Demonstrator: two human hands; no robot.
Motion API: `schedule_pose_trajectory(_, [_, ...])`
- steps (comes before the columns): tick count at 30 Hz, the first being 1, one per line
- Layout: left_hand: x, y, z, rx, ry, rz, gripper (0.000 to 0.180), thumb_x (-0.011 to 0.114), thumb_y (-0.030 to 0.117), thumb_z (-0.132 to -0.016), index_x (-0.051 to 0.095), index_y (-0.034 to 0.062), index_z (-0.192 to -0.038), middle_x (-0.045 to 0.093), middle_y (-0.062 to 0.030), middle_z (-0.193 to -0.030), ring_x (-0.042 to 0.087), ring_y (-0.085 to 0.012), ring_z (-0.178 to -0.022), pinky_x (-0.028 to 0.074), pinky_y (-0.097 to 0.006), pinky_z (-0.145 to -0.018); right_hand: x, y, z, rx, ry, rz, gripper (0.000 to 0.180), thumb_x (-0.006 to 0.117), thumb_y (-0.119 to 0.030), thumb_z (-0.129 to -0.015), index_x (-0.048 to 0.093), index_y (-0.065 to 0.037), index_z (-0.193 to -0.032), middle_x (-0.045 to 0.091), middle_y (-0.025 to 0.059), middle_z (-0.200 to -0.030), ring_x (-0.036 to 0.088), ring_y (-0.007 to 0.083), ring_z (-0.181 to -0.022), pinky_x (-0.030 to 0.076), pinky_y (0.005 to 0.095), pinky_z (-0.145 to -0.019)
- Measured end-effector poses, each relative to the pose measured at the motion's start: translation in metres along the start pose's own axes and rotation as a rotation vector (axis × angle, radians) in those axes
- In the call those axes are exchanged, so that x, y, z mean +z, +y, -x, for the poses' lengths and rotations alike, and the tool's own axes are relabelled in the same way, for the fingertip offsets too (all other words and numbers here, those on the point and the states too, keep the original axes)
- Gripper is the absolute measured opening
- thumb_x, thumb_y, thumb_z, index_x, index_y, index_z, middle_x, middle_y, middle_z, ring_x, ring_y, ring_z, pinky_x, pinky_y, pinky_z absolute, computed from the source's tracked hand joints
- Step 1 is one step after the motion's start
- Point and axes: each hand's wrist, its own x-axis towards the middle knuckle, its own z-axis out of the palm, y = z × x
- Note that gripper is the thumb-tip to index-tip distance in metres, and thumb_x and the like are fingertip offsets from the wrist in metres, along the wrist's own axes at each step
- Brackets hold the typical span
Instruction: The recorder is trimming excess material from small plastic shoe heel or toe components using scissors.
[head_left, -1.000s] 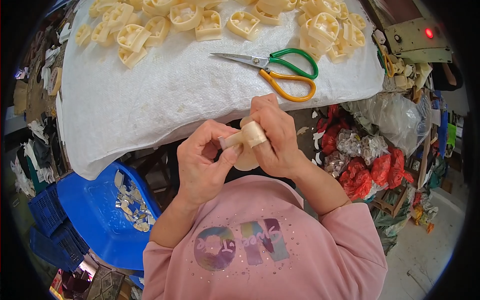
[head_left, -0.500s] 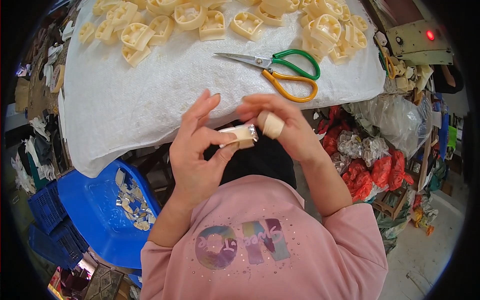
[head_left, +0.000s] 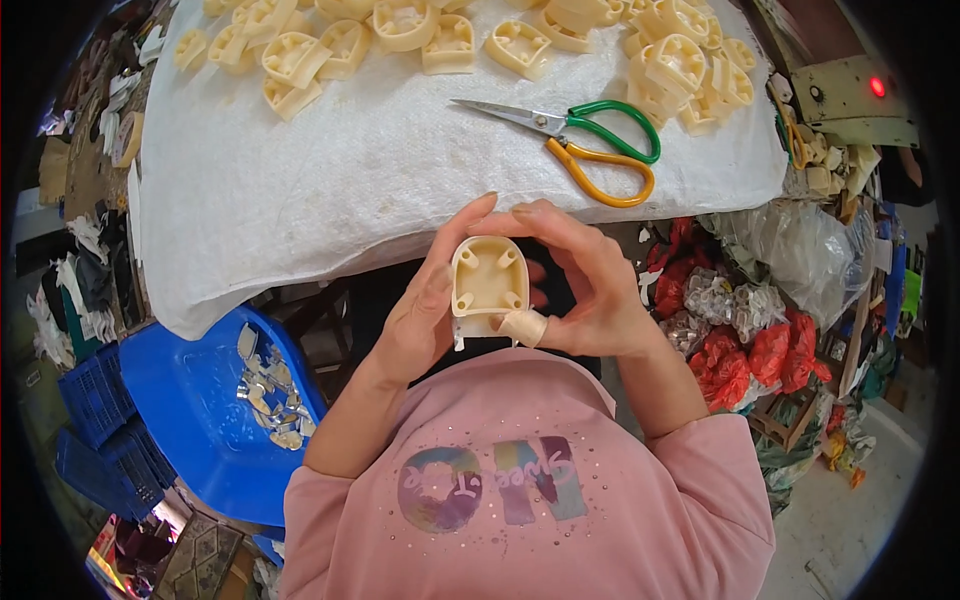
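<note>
Between my two hands is a hollow, cream, D-shaped plastic piece (head_left: 489, 268), its open side up and small round pegs in its corners. My left hand (head_left: 420, 318) grips its left side. My right hand (head_left: 597, 290) closes on the lower right edge, the thumb wrapped in beige tape (head_left: 523, 327); some of its fingers are hidden behind the piece. A pale strip (head_left: 472, 327) with a loose end sticks out below the piece. Beyond my hands, scissors (head_left: 565, 123) with one green and one orange handle lie spread on the white woven cloth (head_left: 300, 190).
Similar cream pieces (head_left: 405, 25) are heaped along the table's far side. At lower left stands a blue basin (head_left: 190, 420) with shiny silver and cream scraps (head_left: 272, 390). Red plastic bags (head_left: 765, 350) and clear plastic (head_left: 815, 240) crowd the right. A box with a red light (head_left: 855, 95) is at upper right.
My hands have come together around the piece, now turned with its pegged hollow upward. Before, my left hand pinched it side-on, with a silvery end showing, and my right hand was beside it.
</note>
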Motion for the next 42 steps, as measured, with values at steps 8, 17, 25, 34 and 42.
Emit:
schedule_pose_trajectory(8, [0.019,-0.006,0.002,0.083,0.333,-0.077,0.059,0.048,0.039,-0.09,0.027,0.0072,-0.135,0.052,-0.0143,-0.105,0.057,-0.0212,-0.087,0.051,-0.033,-0.068,0.019,0.006,0.001,-0.063,0.1,0.094,0.077,0.078,-0.004,-0.062,0.042,-0.006,-0.131,0.062,0.011,-0.114,0.058,0.0273,-0.102,0.043,0.0354,-0.089])
schedule_pose_trajectory(17, [0.014,0.001,0.003,0.076,0.268,0.056,0.05,0.038,0.041,-0.096,0.037,0.0057,-0.131,0.053,-0.0139,-0.104,0.058,-0.02,-0.082,0.051,-0.032,-0.066,0.014,0.009,0.004,0.01,-0.093,-0.09,0.09,0.082,-0.002,-0.062,0.03,-0.002,-0.137,0.055,0.02,-0.123,0.053,0.0276,-0.116,0.04,0.0404,-0.098])
schedule_pose_trajectory(25, [0.027,-0.004,-0.001,0.082,0.396,-0.216,0.067,0.046,0.049,-0.091,0.027,0.0062,-0.139,0.052,-0.0127,-0.102,0.056,-0.0192,-0.077,0.049,-0.031,-0.061,0.02,0.014,0.007,0.157,0.027,-0.18,0.046,0.071,-0.014,-0.076,0.056,-0.005,-0.118,0.058,0.0081,-0.107,0.056,0.0161,-0.094,0.045,0.027,-0.084])
schedule_pose_trajectory(34, [0.03,-0.002,-0.006,0.076,0.397,-0.185,0.081,0.028,0.066,-0.089,0.014,0.0107,-0.146,0.052,-0.0107,-0.109,0.057,-0.0176,-0.074,0.049,-0.03,-0.056,0.006,0.018,-0.021,0.707,-0.09,-0.719,0.014,0.058,-0.017,-0.089,0.061,-0.004,-0.092,0.058,0.0051,-0.094,0.057,0.0112,-0.08,0.048,0.0225,-0.063])
schedule_pose_trajectory(42, [0.031,-0.011,-0.008,0.242,0.471,-0.378,0.065,0.034,0.047,-0.096,0.021,0.0043,-0.143,0.049,-0.0133,-0.119,0.054,-0.0206,-0.104,0.05,-0.03,-0.079,0.029,0.029,-0.003,0.213,-0.029,-0.32,0.014,0.05,-0.014,-0.09,0.057,-0.006,-0.099,0.056,0.0065,-0.101,0.058,0.0177,-0.085,0.051,0.0274,-0.068])
